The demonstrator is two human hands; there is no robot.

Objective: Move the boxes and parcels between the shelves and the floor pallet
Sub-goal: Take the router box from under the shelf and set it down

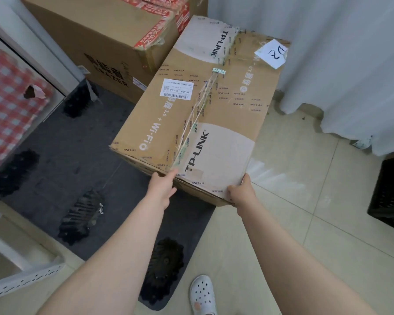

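Head view: one long TP-LINK box (203, 105) is held by its near end with both hands. The left hand (163, 186) is curled round the near edge, close to the tape seam. The right hand (241, 193) is clamped on the near right corner, thumb on top.

The box lies lengthwise over the right edge of the floor pallet (66, 144), with its near right corner out over the floor tiles (305, 201). Whether its far end rests on anything cannot be told.

Judged: one transfer is in hand; set-down or lift-off cannot be resolved from this picture. One larger box (105, 37) is seen at the pallet's far edge, just beside the held box. One red-checked parcel (7, 105) is noted on the shelf (25, 276) at left, presumably left to be moved.

Count: cardboard boxes 2; parcels 1; pallets 1; hands 2, both occupied.
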